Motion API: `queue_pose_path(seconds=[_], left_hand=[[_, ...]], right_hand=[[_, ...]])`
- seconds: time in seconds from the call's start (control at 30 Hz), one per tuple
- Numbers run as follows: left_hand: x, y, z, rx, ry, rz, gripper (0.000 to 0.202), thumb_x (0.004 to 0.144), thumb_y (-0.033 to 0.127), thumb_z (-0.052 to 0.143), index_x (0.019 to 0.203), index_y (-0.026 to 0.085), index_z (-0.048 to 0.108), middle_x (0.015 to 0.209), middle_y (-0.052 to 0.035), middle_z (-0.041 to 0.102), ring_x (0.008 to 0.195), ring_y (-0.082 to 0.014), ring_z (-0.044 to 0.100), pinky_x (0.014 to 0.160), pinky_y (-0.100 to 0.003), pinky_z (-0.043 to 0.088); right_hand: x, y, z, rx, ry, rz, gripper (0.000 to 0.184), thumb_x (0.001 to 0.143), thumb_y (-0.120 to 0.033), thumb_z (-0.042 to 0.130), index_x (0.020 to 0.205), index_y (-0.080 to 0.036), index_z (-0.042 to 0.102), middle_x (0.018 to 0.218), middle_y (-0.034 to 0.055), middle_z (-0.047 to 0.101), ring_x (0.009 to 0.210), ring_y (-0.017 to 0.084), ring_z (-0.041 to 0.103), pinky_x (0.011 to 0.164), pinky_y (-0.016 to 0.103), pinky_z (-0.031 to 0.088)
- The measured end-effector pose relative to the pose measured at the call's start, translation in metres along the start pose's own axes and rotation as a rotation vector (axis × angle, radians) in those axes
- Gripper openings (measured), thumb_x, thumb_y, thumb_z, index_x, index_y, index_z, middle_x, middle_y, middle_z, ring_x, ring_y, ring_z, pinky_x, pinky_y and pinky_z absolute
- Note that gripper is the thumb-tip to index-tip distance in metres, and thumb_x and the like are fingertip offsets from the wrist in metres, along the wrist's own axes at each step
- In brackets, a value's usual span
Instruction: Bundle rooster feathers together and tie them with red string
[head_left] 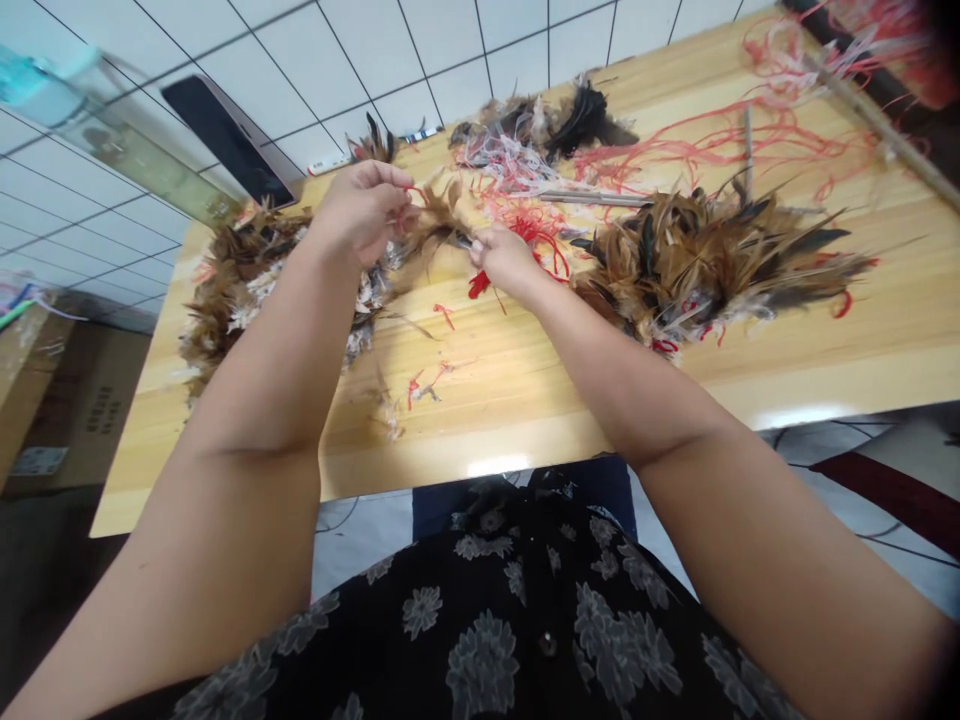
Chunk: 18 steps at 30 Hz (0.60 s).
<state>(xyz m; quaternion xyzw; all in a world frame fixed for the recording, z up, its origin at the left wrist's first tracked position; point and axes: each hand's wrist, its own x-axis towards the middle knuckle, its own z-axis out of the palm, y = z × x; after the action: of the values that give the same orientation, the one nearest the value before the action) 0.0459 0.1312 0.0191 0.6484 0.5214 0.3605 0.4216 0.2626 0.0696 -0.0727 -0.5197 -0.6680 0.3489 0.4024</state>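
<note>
My left hand (364, 208) is closed in a pinch, holding a small bunch of brown feathers (435, 225) and a red thread (417, 192) above the wooden table (525, 390). My right hand (504, 258) is closed on the other end of that feather bunch, with red thread (480, 285) hanging below its fingers. The two hands sit close together over the middle of the table. A pile of brown feathers (697, 262) lies right of my right hand, and another pile of brown and white feathers (240, 285) lies under and left of my left forearm.
Tangled red and white threads (675, 150) and dark feathers (577, 118) cover the far part of the table. Thin sticks (600, 199) lie among them, and a long rod (877, 125) crosses the far right corner. A dark tablet (229, 140) leans on the tiled wall. Cardboard boxes (67, 400) stand at the left.
</note>
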Motion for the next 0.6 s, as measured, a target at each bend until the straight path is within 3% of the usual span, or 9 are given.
queue_pose_path(seconds=[0.13, 0.23, 0.33, 0.47, 0.53, 0.6], left_hand=[[0.005, -0.020, -0.024, 0.037, -0.024, 0.131, 0.074, 0.069, 0.068, 0.104, 0.107, 0.029, 0.055, 0.075, 0.0065, 0.054, 0.084, -0.0178, 0.051, 0.094, -0.058, 0.062], [-0.007, -0.027, -0.029, 0.065, -0.084, 0.196, 0.071, 0.080, 0.074, 0.103, 0.112, 0.028, 0.059, 0.082, 0.0040, 0.060, 0.081, -0.0161, 0.048, 0.085, -0.052, 0.057], [-0.031, -0.018, -0.021, 0.092, -0.130, 0.205, 0.065, 0.087, 0.077, 0.099, 0.111, 0.029, 0.064, 0.091, 0.0002, 0.067, 0.083, -0.0188, 0.053, 0.079, -0.049, 0.051], [-0.056, -0.002, 0.003, 0.044, -0.079, 0.246, 0.074, 0.081, 0.085, 0.104, 0.104, 0.027, 0.064, 0.091, 0.0002, 0.066, 0.081, -0.0163, 0.051, 0.078, -0.044, 0.049], [-0.063, 0.000, 0.012, 0.010, -0.048, 0.316, 0.080, 0.081, 0.091, 0.102, 0.100, 0.026, 0.061, 0.088, 0.0008, 0.065, 0.081, -0.0155, 0.048, 0.077, -0.042, 0.048], [-0.067, -0.003, 0.018, 0.018, -0.056, 0.357, 0.082, 0.085, 0.095, 0.098, 0.101, 0.025, 0.059, 0.088, 0.0009, 0.063, 0.083, -0.0160, 0.048, 0.078, -0.041, 0.049]], right_hand=[[0.002, -0.012, -0.009, 0.323, 0.028, 0.104, 0.034, 0.112, -0.028, 0.061, 0.082, -0.027, 0.044, 0.087, -0.0018, 0.052, 0.085, 0.017, 0.053, 0.090, 0.030, 0.055], [0.002, -0.021, -0.018, 0.422, 0.053, 0.126, 0.030, 0.112, -0.029, 0.069, 0.089, -0.027, 0.050, 0.091, -0.0016, 0.063, 0.097, 0.018, 0.063, 0.102, 0.032, 0.059], [-0.002, -0.031, -0.024, 0.410, 0.062, 0.088, 0.025, 0.111, -0.026, 0.069, 0.091, -0.026, 0.055, 0.095, -0.0006, 0.068, 0.106, 0.021, 0.068, 0.113, 0.036, 0.060], [-0.014, -0.046, -0.021, 0.339, 0.004, 0.001, 0.036, 0.114, -0.021, 0.058, 0.081, -0.027, 0.045, 0.089, -0.0018, 0.053, 0.097, 0.018, 0.059, 0.116, 0.041, 0.059], [-0.019, -0.051, -0.016, 0.331, -0.039, -0.062, 0.038, 0.115, -0.018, 0.055, 0.078, -0.026, 0.045, 0.087, -0.0028, 0.050, 0.092, 0.016, 0.056, 0.113, 0.038, 0.059], [-0.024, -0.055, -0.011, 0.301, -0.001, -0.094, 0.037, 0.115, -0.019, 0.057, 0.079, -0.024, 0.051, 0.084, -0.0037, 0.053, 0.087, 0.015, 0.056, 0.102, 0.033, 0.060]])
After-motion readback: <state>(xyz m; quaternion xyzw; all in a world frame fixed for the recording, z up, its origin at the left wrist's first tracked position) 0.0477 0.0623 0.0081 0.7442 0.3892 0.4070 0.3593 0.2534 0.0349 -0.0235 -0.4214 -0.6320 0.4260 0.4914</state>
